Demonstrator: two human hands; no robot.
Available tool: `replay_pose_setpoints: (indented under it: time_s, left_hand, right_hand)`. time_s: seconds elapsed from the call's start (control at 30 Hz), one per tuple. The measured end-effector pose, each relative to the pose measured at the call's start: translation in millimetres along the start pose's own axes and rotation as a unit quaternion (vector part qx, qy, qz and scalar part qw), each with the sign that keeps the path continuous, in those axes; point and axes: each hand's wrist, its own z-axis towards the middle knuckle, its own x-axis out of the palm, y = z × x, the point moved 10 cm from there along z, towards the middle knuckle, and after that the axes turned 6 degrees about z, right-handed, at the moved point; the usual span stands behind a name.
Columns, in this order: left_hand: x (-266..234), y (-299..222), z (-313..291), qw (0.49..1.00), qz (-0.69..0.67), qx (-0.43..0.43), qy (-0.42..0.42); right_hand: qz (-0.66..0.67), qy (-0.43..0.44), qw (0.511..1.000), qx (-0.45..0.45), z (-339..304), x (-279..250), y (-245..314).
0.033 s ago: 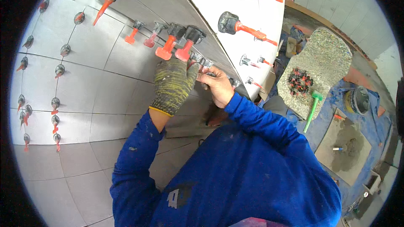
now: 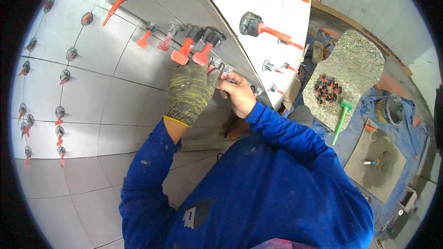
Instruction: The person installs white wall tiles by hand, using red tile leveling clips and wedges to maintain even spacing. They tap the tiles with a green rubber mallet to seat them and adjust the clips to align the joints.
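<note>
My left hand (image 2: 190,87), in a grey and yellow knit glove, is raised against the tiled wall edge under a row of tile levelers with dark knobs and red T-handles. Its thumb shows beside the curled palm; the fingertips are hidden. Right beside it, my bare right hand (image 2: 239,95) pinches a small dark grey piece (image 2: 224,93) that looks like part of a tile leveler. Just above both hands sit a red-handled tile leveler (image 2: 201,57) and a paler, smeared leveler (image 2: 225,68).
More levelers stud the left wall (image 2: 64,76) and the white wall face (image 2: 251,24). At right, a speckled slab (image 2: 355,64) carries a heap of red and black levelers (image 2: 328,89) and a green mallet (image 2: 342,122). A bucket (image 2: 390,109) and a mortar-smeared tile (image 2: 392,175) lie beyond.
</note>
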Motion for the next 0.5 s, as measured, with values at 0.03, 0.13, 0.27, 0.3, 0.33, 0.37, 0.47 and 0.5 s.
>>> replay_pose_setpoints:
  time_s: [0.03,0.13,0.27,0.3,0.33,0.37,0.47,0.5]
  left_hand:
    - [-17,-15,-1,0.991,0.105,0.049,-0.071]
    - [1,0,8,0.993,0.104,0.012,0.057]
    - [-29,-19,0,0.955,0.058,0.254,-0.143]
    - [-12,16,11,0.979,-0.168,0.093,-0.061]
    - [21,43,7,0.921,-0.381,-0.073,0.026]
    - [61,53,-9,0.786,-0.563,-0.231,0.113]
    - [54,41,-14,0.838,-0.514,-0.185,-0.005]
    - [73,42,-27,0.727,-0.628,-0.277,-0.004]
  right_hand:
    - [-0.008,0.013,1.000,-0.009,-2,2,2]
    - [0.020,0.023,0.999,0.017,-3,5,3]
    - [-0.027,0.052,0.998,0.001,-6,12,23]
    - [-0.037,0.030,0.999,0.023,-7,8,22]
    - [-0.038,0.024,0.999,0.028,-9,6,23]
    - [-0.040,0.017,0.999,0.032,-10,4,24]
    - [-0.067,-0.016,0.997,0.041,-14,-10,23]
    - [-0.077,-0.016,0.996,0.052,-16,-15,21]
